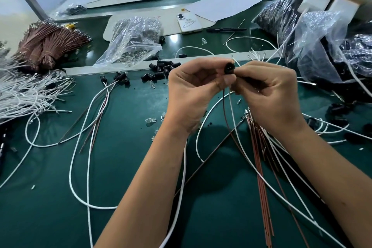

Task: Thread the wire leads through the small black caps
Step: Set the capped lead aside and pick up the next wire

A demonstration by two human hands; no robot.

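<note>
A small black cap point(229, 68) is held up over the green table point(130, 167), its end with two little holes turned toward the person. The left hand point(193, 94) pinches it between thumb and curled fingers, and the right hand point(267, 94) has its fingertips bunched tight against the cap's side, gripping what looks like the leads there. A brown wire point(226, 112) and a white wire point(234, 125) hang down from between the two hands to the table. Just beyond the hands lies a loose pile of black caps point(161, 69). Left of that are a few finished caps with wires point(118, 77), and farther back a clear plastic bag point(132, 40). A brown wire bundle point(48, 44) sits at the far left; loose brown leads point(263, 177) lie under the right forearm.
</note>
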